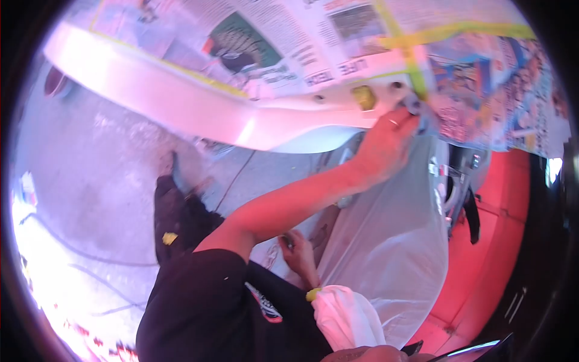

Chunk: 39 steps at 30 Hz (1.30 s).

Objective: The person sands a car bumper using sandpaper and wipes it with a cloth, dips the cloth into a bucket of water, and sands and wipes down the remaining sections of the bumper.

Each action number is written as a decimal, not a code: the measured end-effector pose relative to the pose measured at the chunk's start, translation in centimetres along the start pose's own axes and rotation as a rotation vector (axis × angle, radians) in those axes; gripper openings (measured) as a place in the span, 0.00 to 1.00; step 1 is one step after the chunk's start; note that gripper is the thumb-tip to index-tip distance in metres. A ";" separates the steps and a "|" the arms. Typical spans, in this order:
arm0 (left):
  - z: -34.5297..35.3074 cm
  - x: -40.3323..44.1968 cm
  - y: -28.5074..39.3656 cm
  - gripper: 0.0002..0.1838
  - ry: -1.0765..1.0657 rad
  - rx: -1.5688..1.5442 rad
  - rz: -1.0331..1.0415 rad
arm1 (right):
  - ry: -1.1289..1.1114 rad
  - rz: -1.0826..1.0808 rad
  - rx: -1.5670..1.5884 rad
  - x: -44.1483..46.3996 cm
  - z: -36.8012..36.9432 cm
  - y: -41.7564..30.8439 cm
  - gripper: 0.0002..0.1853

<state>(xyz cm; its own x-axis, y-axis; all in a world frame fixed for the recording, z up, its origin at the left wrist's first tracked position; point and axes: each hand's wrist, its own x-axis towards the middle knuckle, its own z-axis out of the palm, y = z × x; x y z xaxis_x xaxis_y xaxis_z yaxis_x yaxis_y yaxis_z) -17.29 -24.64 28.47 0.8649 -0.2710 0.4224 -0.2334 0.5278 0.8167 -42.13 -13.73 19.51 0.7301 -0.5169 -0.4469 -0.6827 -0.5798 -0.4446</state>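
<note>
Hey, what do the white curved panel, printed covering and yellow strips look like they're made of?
White panel: smooth plastic or painted metal, I can't tell which; the bright highlight suggests gloss. Printed covering: newspaper, apparently matte, with columns of text and pictures. Yellow strips: probably masking tape, dull-looking, thin and flat.

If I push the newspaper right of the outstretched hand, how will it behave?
The newspaper would probably flex, as it looks thin and rumpled. It may resist sliding along its upper edge, where yellow tape runs. Pulled sharply, it could tear, looking like ordinary newsprint.
</note>
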 end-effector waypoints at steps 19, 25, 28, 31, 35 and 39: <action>-22.5 -8.7 -13.7 0.19 -0.340 0.939 -0.102 | -0.157 -0.005 0.010 2.3 2.5 2.4 0.15; -33.4 -6.7 -12.7 0.17 -0.644 1.630 0.353 | -0.183 -0.061 0.024 2.2 3.5 2.6 0.15; -40.4 -4.2 -9.6 0.18 -0.603 1.792 0.247 | -0.150 -0.067 0.070 1.9 4.2 4.0 0.15; -52.1 -0.9 -8.5 0.18 -0.341 1.968 0.104 | -0.176 -0.010 0.070 1.5 4.6 5.1 0.15; -57.9 1.6 -5.9 0.18 -0.151 1.833 -0.318 | -0.180 0.006 0.097 1.0 5.9 7.3 0.15; -50.3 0.0 -2.9 0.20 0.417 1.124 -0.355 | -0.120 0.105 0.154 0.6 6.9 7.5 0.16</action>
<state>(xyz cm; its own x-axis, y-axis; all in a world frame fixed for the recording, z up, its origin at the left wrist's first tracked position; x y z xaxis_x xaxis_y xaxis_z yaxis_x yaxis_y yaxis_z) 5.70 14.38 6.33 0.9845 0.1267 0.1211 -0.0305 -0.5567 0.8301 -47.00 -14.03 10.59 0.6524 -0.4855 -0.5820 -0.7579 -0.4189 -0.5002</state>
